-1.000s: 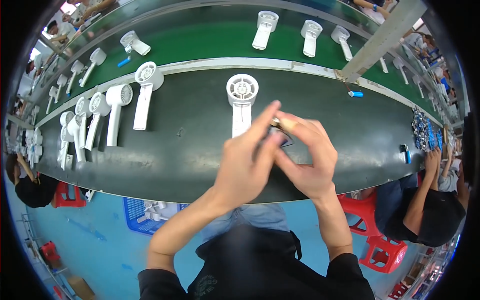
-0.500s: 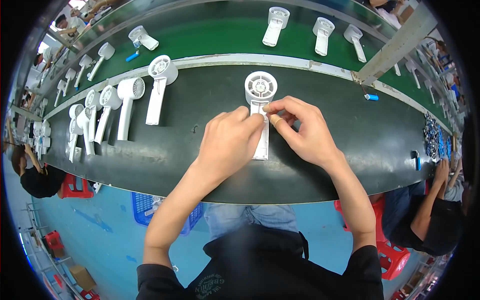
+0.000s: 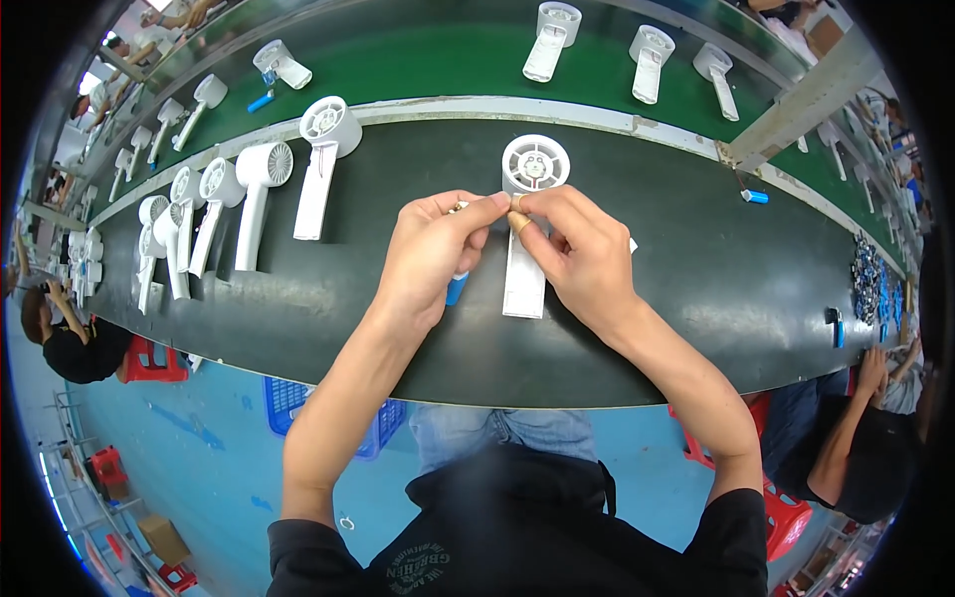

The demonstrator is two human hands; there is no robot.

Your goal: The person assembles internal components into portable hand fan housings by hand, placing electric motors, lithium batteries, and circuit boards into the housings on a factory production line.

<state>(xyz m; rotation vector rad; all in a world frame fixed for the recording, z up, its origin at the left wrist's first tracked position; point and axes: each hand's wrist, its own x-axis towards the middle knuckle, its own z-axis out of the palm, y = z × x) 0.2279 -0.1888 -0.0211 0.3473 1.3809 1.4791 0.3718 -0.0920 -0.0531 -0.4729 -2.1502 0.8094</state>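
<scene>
A white handheld fan (image 3: 524, 284) lies in front of me, its round head away from me and its handle toward me. My left hand (image 3: 423, 249) is closed at the left of the handle, thumb and fingertip pinched together. A blue cylindrical battery (image 3: 457, 290) pokes out beneath its curled fingers, mostly hidden. My right hand (image 3: 585, 249) is over the handle's right side, also pinching, and its fingertips meet my left thumb just below the fan head. Whatever lies between the fingertips is too small to make out. A small white piece (image 3: 634, 245) shows past my right hand.
Several white fans (image 3: 261, 194) stand at the left of the dark table. More fans (image 3: 648, 70) lie on the green conveyor (image 3: 428, 75) beyond a pale rail. A metal post (image 3: 806, 99) rises at the right. Blue batteries (image 3: 863, 274) are heaped at the far right, near another person.
My left hand has turned, and the blue battery now shows beneath it. Both hands' fingertips have come together near the fan head. The view has shifted slightly.
</scene>
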